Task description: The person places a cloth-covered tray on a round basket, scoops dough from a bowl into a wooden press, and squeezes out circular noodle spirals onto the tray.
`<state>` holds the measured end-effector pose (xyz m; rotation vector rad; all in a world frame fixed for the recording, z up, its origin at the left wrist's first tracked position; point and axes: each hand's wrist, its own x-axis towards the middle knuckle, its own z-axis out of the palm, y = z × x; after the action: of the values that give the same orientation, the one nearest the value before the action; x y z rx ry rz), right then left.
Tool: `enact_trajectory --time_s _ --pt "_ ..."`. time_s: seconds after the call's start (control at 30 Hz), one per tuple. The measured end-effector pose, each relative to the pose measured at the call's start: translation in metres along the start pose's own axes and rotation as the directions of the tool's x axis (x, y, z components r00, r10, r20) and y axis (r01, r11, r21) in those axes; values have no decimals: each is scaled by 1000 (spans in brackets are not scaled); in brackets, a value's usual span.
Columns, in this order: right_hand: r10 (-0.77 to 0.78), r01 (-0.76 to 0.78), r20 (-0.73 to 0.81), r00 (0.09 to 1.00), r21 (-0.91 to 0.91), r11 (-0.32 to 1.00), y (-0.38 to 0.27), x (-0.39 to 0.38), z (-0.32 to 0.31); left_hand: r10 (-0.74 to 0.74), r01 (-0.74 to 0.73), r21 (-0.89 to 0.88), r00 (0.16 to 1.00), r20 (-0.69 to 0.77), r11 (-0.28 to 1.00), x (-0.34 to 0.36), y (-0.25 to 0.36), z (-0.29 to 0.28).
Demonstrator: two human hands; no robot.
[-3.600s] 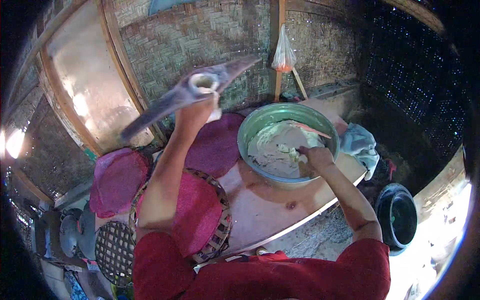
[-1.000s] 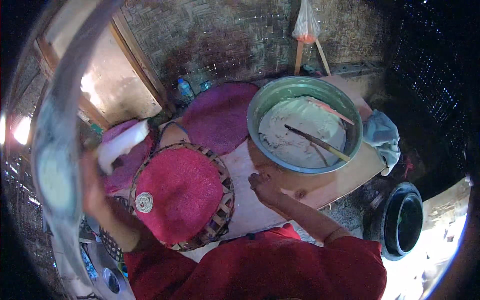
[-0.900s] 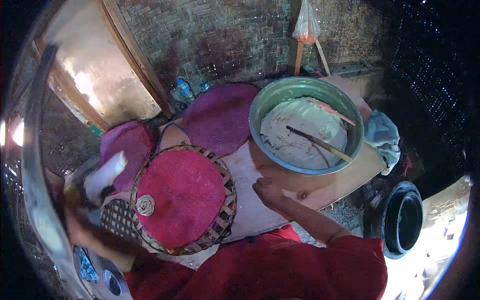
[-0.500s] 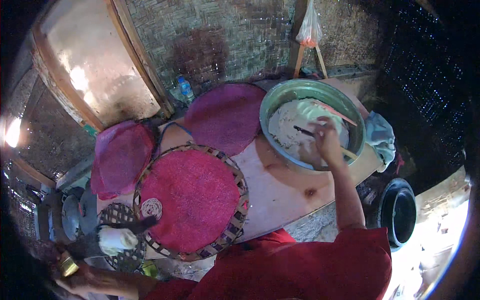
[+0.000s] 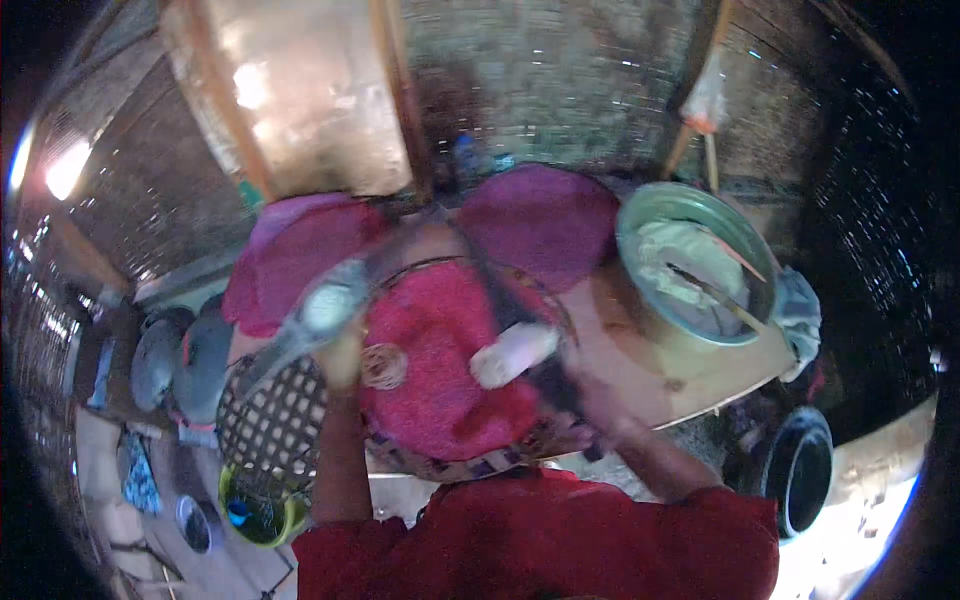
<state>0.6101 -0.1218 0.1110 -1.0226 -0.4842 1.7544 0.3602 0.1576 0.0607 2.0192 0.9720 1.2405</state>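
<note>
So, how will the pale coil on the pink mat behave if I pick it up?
The coil will probably sag or unwind, since it looks like loosely looped thin strands. It's likely light, being small beside the mat. Lying flat, it seems unlikely to roll.

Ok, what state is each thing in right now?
Left hand: closed on the dark press body
Press body: raised, whitish inside its round opening
Right hand: blurred at the plunger bar, grip unclear
White plunger: outside the press body
Noodle coil: lying on the red mesh mat
Green basin: partly filled with pale dough
Stick: lying across the dough
Plastic bag: hanging
</note>
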Motion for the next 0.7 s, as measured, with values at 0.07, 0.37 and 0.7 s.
enact_trajectory --time_s 0.07,0.37,0.7 --pt "-264 194 -366 892 -218 957 -15 -7 10 -60 77 -105 986 154 992 -28 4 -11" --pt "-816 227 402 415 -915 -335 -43 16 79 85 86 -283 835 544 955 -31 85 -15" --pt "-603 53 147 784 -984 -171 -21 39 104 62 -22 -59 513 856 998 -25 57 -7"
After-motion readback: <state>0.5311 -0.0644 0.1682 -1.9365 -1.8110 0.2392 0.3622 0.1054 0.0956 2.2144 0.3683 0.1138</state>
